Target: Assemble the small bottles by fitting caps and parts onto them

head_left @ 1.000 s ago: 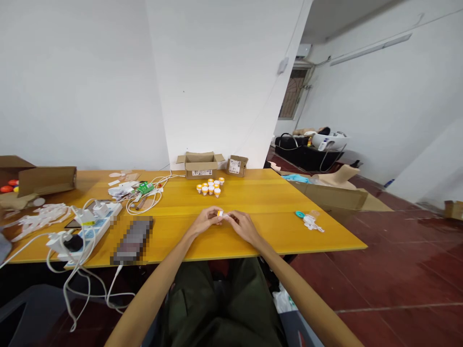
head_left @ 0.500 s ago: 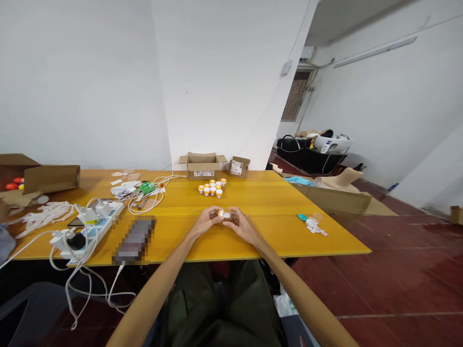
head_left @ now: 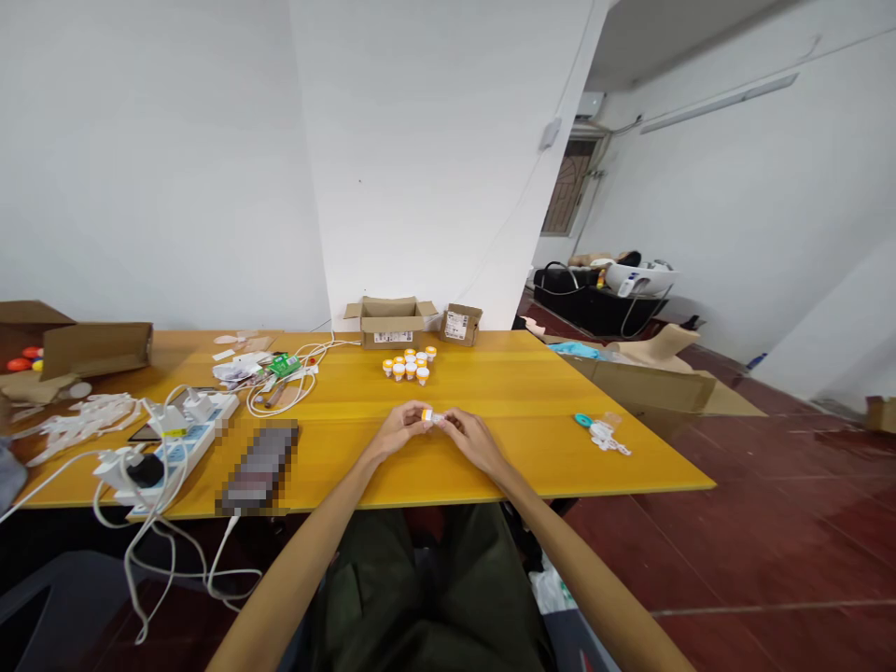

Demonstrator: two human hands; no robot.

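Observation:
Above the near part of the table, a small white-and-orange piece (head_left: 427,415) lies sideways between my two hands. My left hand (head_left: 401,428) is closed on its orange end, with thumb and fingers around it. At the other, pale end, the fingertips of my right hand (head_left: 471,437) pinch together. The piece is too small to tell its exact kind. Farther back stands a cluster of several similar white-and-orange pieces (head_left: 411,368), wide at the top and narrower below.
Behind the cluster are an open cardboard box (head_left: 388,322) and a smaller box (head_left: 461,324). To the left lie a power strip (head_left: 203,431) with tangled white cables, a blurred phone-like device (head_left: 260,465) and plastic bits. A teal ring (head_left: 583,421) with white pieces lies at the right.
My right hand's fingers have closed from a looser curl to a pinch at the pale end of the piece. My left hand keeps its hold. The view has shifted slightly.

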